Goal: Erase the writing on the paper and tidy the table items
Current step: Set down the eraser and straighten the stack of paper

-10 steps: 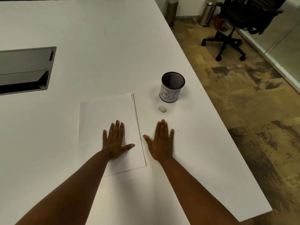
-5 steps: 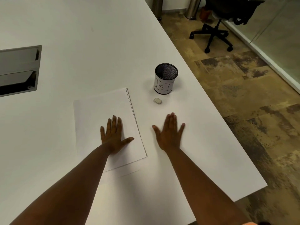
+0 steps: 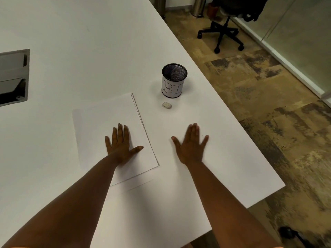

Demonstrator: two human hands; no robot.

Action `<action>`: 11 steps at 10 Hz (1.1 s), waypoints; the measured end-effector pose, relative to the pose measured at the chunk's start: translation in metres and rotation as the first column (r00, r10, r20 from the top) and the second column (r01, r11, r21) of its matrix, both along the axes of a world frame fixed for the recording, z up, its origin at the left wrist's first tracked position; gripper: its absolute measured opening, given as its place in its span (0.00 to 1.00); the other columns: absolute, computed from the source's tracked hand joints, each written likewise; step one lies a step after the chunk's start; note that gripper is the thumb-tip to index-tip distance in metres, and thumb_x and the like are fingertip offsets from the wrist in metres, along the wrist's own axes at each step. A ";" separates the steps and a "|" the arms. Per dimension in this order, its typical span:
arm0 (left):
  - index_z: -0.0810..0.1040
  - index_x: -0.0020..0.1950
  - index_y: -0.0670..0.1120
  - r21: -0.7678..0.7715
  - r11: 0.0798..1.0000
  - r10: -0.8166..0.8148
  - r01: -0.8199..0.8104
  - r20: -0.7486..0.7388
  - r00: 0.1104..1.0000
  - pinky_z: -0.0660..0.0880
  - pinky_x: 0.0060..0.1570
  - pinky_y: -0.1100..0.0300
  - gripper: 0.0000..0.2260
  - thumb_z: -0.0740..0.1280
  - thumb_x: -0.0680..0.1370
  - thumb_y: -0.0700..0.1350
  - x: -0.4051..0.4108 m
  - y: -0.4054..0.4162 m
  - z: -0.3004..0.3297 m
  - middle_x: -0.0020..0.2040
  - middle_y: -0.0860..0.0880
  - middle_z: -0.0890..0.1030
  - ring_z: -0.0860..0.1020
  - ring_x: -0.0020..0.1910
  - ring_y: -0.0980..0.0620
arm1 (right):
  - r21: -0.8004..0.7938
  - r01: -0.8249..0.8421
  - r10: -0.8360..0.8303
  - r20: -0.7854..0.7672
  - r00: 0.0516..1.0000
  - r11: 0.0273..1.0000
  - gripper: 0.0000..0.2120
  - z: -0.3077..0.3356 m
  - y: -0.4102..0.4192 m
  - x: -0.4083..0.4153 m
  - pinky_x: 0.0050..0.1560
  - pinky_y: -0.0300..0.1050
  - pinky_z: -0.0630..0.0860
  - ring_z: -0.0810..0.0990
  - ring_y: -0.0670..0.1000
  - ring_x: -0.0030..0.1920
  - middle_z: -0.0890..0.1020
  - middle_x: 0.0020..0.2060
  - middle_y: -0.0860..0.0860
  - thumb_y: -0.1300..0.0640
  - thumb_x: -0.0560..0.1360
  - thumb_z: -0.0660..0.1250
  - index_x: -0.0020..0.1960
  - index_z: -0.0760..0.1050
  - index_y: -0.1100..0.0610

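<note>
A thin stack of white paper (image 3: 107, 119) lies on the white table (image 3: 80, 51); no writing shows on the top sheet. My left hand (image 3: 120, 144) rests flat on the paper's near right part, fingers spread. My right hand (image 3: 190, 145) is flat and open over the bare table, right of the paper, slightly blurred. A small white eraser (image 3: 167, 105) lies beyond my right hand. Just behind it stands a black mesh cup (image 3: 174, 80) with a white label reading "BI"; it looks empty.
A grey recessed cable box (image 3: 12, 76) is set into the table at the left. The table's right edge (image 3: 232, 111) runs diagonally close to the cup. On the floor beyond stand a black office chair (image 3: 225, 33) and two metal bins (image 3: 199, 6).
My right hand has slid to the right, away from the paper's edge. The left hand stays on the paper. The camera view shifted slightly.
</note>
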State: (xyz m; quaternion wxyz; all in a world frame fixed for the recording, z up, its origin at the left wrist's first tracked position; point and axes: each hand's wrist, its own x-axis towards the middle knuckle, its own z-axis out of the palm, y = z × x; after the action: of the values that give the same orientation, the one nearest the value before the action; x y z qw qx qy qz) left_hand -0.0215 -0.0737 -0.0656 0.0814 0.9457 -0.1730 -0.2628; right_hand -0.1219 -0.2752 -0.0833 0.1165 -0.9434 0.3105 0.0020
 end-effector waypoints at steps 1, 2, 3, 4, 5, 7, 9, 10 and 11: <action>0.32 0.73 0.45 0.008 1.000 -0.001 0.001 0.002 1.000 0.35 0.72 0.43 0.42 0.54 0.75 0.65 0.000 0.000 -0.001 0.75 0.46 0.31 0.33 0.75 0.46 | 0.013 0.327 -0.326 -0.069 0.943 0.945 0.45 0.003 0.006 -0.020 0.72 0.65 0.39 0.45 0.56 0.76 0.50 0.75 0.62 0.31 0.71 0.38 0.72 0.42 0.66; 0.32 0.74 0.45 0.007 1.000 0.004 -0.004 0.008 1.000 0.35 0.72 0.43 0.42 0.55 0.75 0.65 0.001 -0.001 -0.001 0.75 0.46 0.31 0.33 0.75 0.46 | 0.002 0.272 -0.271 0.089 0.958 0.962 0.44 0.007 0.023 -0.026 0.72 0.62 0.42 0.52 0.60 0.75 0.56 0.72 0.66 0.33 0.72 0.41 0.71 0.48 0.69; 0.32 0.74 0.45 0.004 1.000 0.005 -0.005 0.003 1.000 0.35 0.72 0.43 0.42 0.54 0.75 0.65 0.001 0.000 0.000 0.75 0.46 0.31 0.33 0.75 0.46 | 0.059 -0.214 0.206 0.113 0.972 0.975 0.45 0.001 0.039 -0.021 0.74 0.56 0.40 0.48 0.58 0.75 0.52 0.74 0.62 0.31 0.70 0.35 0.73 0.46 0.65; 0.32 0.74 0.46 0.008 1.000 -0.002 0.002 0.005 1.000 0.35 0.71 0.43 0.42 0.54 0.75 0.65 0.000 0.000 0.000 0.75 0.46 0.31 0.33 0.75 0.46 | 0.061 -0.294 0.291 0.047 0.955 0.954 0.49 0.001 0.026 -0.018 0.73 0.60 0.41 0.47 0.54 0.76 0.50 0.75 0.57 0.29 0.65 0.24 0.74 0.44 0.61; 0.32 0.74 0.46 0.010 1.000 -0.003 0.003 0.003 1.000 0.35 0.71 0.43 0.42 0.54 0.75 0.65 0.000 0.001 -0.001 0.75 0.46 0.31 0.32 0.74 0.46 | -0.048 -0.025 0.028 0.047 0.999 0.999 0.48 -0.004 0.013 -0.031 0.71 0.62 0.39 0.52 0.55 0.75 0.54 0.75 0.59 0.30 0.67 0.25 0.73 0.48 0.63; 0.32 0.74 0.45 0.008 1.000 -0.005 0.005 0.014 1.000 0.35 0.71 0.43 0.42 0.54 0.75 0.65 0.000 0.001 -0.001 0.75 0.46 0.31 0.33 0.75 0.46 | -0.050 0.276 -0.279 -0.078 0.957 0.960 0.44 0.009 0.020 -0.052 0.71 0.62 0.34 0.46 0.59 0.75 0.51 0.74 0.65 0.33 0.73 0.41 0.71 0.42 0.69; 0.33 0.74 0.45 0.012 1.000 -0.008 0.008 0.008 1.000 0.36 0.72 0.43 0.42 0.54 0.75 0.65 -0.001 -0.001 0.000 0.75 0.45 0.32 0.34 0.75 0.46 | -0.001 -0.082 0.081 -0.064 0.995 0.997 0.52 0.004 0.009 -0.043 0.67 0.60 0.30 0.43 0.53 0.76 0.46 0.76 0.58 0.28 0.61 0.22 0.73 0.40 0.62; 0.32 0.74 0.46 0.023 1.000 -0.006 0.006 0.005 1.000 0.36 0.72 0.43 0.42 0.54 0.75 0.65 0.000 -0.001 0.001 0.75 0.46 0.32 0.34 0.75 0.46 | -0.047 0.093 -0.095 -0.043 0.995 0.995 0.53 0.000 -0.008 -0.051 0.68 0.62 0.33 0.46 0.54 0.76 0.48 0.75 0.59 0.29 0.61 0.20 0.73 0.42 0.63; 0.32 0.74 0.46 0.020 1.000 -0.008 0.008 -0.001 1.000 0.36 0.72 0.43 0.42 0.54 0.75 0.65 -0.002 -0.001 0.001 0.75 0.46 0.32 0.34 0.75 0.46 | -0.017 0.356 -0.356 -0.103 0.929 0.934 0.45 0.006 -0.005 -0.069 0.69 0.65 0.33 0.42 0.55 0.76 0.46 0.75 0.60 0.30 0.70 0.35 0.72 0.39 0.65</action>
State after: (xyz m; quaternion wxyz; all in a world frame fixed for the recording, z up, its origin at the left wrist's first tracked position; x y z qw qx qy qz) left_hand -0.0231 -0.0749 -0.0648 0.0708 0.9457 -0.1741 -0.2654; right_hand -0.1910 -0.2802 -0.0778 0.0994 -0.8700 0.4819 0.0302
